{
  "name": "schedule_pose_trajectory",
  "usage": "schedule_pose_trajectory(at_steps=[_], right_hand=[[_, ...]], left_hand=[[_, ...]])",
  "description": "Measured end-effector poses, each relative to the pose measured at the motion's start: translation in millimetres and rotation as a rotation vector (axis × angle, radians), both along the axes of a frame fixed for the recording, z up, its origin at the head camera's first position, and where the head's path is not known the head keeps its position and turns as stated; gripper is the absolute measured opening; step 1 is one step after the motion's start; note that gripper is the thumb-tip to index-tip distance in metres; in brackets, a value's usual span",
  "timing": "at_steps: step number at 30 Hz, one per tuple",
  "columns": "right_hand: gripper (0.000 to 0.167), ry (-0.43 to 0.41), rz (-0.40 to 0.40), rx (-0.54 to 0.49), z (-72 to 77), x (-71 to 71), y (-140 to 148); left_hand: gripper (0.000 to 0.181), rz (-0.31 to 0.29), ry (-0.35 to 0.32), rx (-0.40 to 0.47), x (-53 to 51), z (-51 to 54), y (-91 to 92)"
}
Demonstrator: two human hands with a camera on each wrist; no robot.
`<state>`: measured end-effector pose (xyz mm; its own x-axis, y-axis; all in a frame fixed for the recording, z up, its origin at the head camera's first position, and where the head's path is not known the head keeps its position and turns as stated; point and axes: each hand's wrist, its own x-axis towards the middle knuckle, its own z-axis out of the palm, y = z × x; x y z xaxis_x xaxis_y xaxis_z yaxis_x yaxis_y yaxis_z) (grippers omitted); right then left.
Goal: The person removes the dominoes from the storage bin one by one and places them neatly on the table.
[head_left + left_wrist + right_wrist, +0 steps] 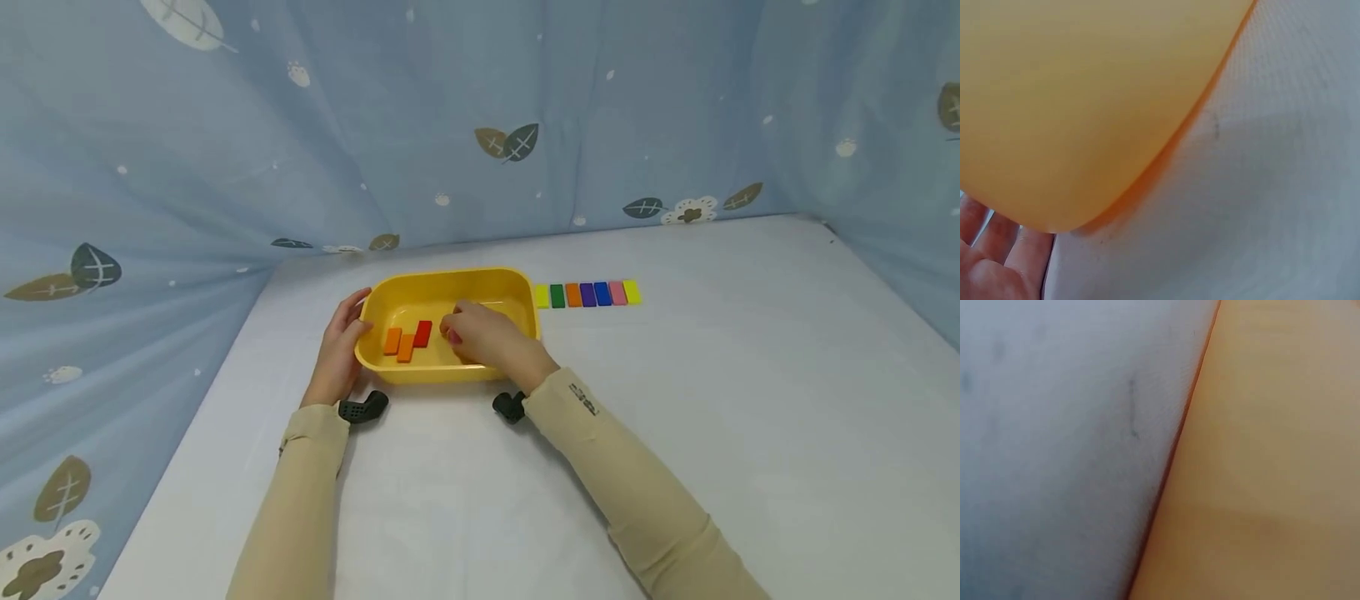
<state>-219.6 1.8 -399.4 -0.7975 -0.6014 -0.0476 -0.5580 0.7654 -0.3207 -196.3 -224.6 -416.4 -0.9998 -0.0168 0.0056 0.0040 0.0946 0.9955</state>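
yellow tray [427, 376]: red tile [423, 334], orange tiles [405, 348]

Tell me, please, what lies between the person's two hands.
Two orange tiles and a red tile lie in the yellow tray between left hand and right hand, as the head view shows.

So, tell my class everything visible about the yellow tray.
The yellow tray is a shallow, rounded rectangle with a rim, plastic-looking. It stands on the white table, open side up, left of a row of coloured tiles. The left hand grips its left end; the right hand reaches inside. Two orange tiles and a red tile lie on its floor.
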Motion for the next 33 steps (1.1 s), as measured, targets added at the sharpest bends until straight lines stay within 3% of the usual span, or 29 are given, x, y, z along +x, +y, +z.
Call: schedule_pose_trajectory(at_steps=[5,12,17,26,30,33], right_hand=[[0.027,-0.012,-0.039,-0.017,-0.2,-0.3,6.8],[0.027,-0.016,-0.057,-0.019,-2.0,1.8,4.7],[0.033,0.002,-0.070,-0.123,0.0,3.0,4.5],[0.041,0.101,0.029,-0.272,20.3,9.5,15.4],[0.036,0.163,0.083,-0.273,32.6,14.4,28.5],[0.035,0.187,0.083,-0.250,31.7,18.1,43.4]], left_hand=[[0.051,-0.024,0.004,0.007,-2.7,-0.4,7.3],[0.049,-0.015,-0.003,0.017,-6.7,-15.8,-0.5],[0.049,-0.014,0.006,-0.002,-9.1,-21.2,-4.9],[0.048,-0.014,-0.034,-0.033,-8.9,-17.5,-7.6],[0.048,-0.014,-0.029,-0.026,-7.8,-11.7,-11.1],[0.048,-0.030,-0.026,-0.019,-8.0,-14.2,-10.1]])
